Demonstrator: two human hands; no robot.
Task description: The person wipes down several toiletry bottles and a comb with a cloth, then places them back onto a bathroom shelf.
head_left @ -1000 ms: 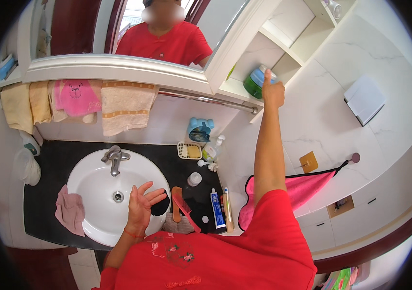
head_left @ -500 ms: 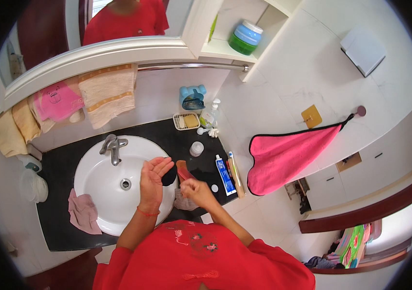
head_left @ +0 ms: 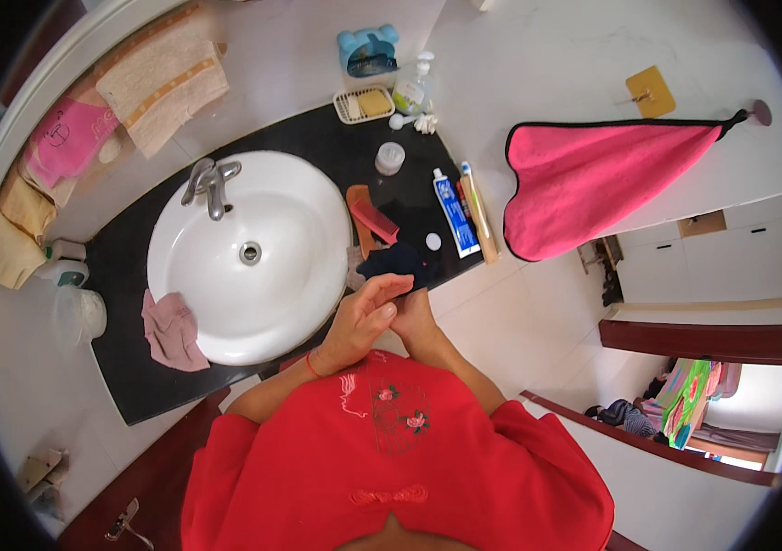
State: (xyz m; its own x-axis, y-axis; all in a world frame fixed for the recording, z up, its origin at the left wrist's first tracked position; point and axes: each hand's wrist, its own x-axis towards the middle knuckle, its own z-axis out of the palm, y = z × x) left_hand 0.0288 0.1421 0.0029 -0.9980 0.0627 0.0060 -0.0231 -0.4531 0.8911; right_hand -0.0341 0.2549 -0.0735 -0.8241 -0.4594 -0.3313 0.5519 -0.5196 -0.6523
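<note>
My left hand (head_left: 365,317) has its fingers stretched out and touches my right hand (head_left: 416,321), just in front of the counter edge. The right hand's fingers are mostly hidden behind the left. Just beyond my fingertips is a bunched dark navy cloth-like thing (head_left: 398,261); whether a finger touches it I cannot tell. A red comb (head_left: 376,220) lies behind it, beside an orange-brown comb-like piece (head_left: 358,202). To the right is a small round white lid (head_left: 433,241). Farther back stands a small white-clear jar (head_left: 390,158).
A white sink (head_left: 180,275) with a faucet (head_left: 213,188) is set in the black counter (head_left: 120,376). A pink cloth (head_left: 173,332) drapes over its rim. A toothpaste tube (head_left: 455,213), toothbrush (head_left: 475,197), soap dish (head_left: 362,105) and pump bottle (head_left: 413,87) stand right. A pink towel (head_left: 593,179) hangs there.
My hands have come together, moving right and toward my body. The dark thing that was beside my left fingers now shows over the counter beyond both hands. The view has tilted downward.
</note>
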